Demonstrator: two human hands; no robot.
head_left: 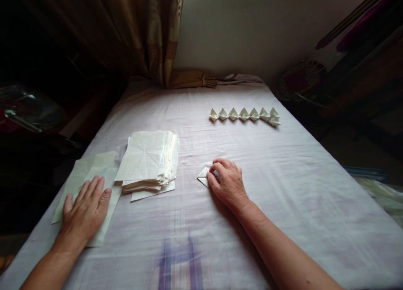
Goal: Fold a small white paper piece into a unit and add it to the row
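My right hand (226, 181) rests mid-bed with its fingers curled and pinched on a small folded white paper piece (204, 175), whose corner pokes out to the left. My left hand (85, 206) lies flat, fingers stretched out, on loose paper sheets (82, 171) at the left edge. Between the hands sits a stack of creased white paper squares (147, 160). Farther back, a row of several small folded paper shapes (244, 114) lies in a line.
The surface is a pale lilac sheet (283, 189) with a purple checked patch near me. A brown curtain (141, 34) hangs at the back left. Dark clutter lies off both bed edges, with a fan-like object (299, 82) at the right.
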